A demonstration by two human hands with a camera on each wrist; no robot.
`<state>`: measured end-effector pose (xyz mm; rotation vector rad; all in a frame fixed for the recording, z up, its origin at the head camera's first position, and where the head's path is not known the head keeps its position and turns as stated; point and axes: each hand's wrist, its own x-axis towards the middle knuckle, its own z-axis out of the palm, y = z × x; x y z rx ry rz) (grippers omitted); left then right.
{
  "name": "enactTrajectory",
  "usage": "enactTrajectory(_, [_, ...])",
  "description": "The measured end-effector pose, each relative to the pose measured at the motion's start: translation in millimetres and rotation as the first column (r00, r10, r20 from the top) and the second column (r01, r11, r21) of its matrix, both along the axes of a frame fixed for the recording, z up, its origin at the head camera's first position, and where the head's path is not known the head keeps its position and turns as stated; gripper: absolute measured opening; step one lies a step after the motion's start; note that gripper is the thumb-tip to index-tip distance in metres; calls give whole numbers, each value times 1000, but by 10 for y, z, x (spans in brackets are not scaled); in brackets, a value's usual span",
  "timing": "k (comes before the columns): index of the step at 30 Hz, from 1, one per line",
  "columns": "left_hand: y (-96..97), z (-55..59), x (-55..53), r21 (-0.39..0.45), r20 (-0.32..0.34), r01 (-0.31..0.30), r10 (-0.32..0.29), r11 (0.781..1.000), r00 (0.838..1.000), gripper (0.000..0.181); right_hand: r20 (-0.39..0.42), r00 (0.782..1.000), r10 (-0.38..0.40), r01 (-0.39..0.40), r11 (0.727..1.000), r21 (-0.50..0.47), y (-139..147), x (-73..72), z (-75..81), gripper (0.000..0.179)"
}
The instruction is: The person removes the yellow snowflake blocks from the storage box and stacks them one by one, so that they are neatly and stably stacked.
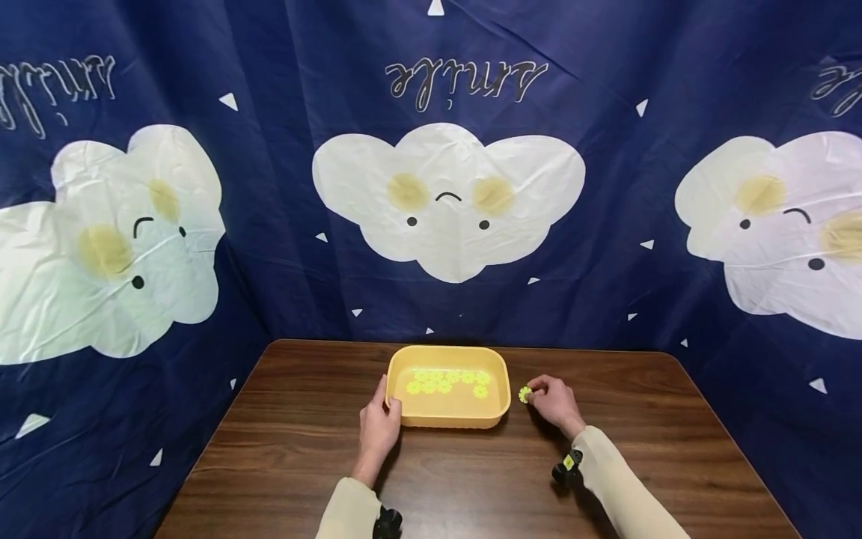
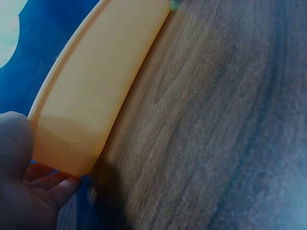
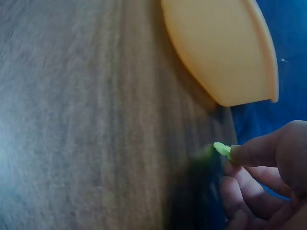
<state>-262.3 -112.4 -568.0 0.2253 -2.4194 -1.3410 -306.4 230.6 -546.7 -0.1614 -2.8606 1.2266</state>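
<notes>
Pale sleeves (image 1: pixel 346 513) are slanting in from the near edge, one left and one right, and I'm following both hands over my feeds from well away. Each wrist is wearing a black wrist device (image 1: pixel 567 466). My left hand (image 1: pixel 379 428) is gripping the yellow tub (image 1: pixel 447 421) at its left end, thumb and fingers bracketing the near corner. My right hand (image 1: pixel 555 402) is pinching a yellow-green flower piece (image 1: pixel 524 394) between thumb and fingertip, so both grips are clamped.

What I'm minding most is the sideways relation: the tub is stretching its long axis left to right on the wooden table (image 1: pixel 283 464), while the held piece is sitting outside, just beside the right end wall. From that pinch, the tub is lying to the left, its raised rim standing in between. My right hand is the nearer one to that end; my left is holding the opposite end. The piece is looking round, offering no long axis, and is showing nearly edge-on from the right wrist; I cannot tell whether it is touching the table. More flower pieces (image 1: pixel 429 387) are lying inside the tub, clustering toward the far side.
</notes>
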Motion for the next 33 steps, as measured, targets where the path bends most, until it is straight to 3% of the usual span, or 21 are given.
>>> enactTrajectory(5, [20, 3, 17, 5, 3, 5, -5, 1000, 1000, 55, 19, 1000, 0, -1, 999, 35, -2, 32, -40, 16])
enactTrajectory(16, [17, 23, 12, 12, 1, -9, 9, 1000, 1000, 56, 37, 999, -37, 31, 989, 142, 78, -5, 22, 20])
enactTrajectory(33, [8, 0, 4, 18, -12, -17, 17, 1000, 1000, 55, 72, 997, -25, 11, 982, 189, 178, -6, -20, 30])
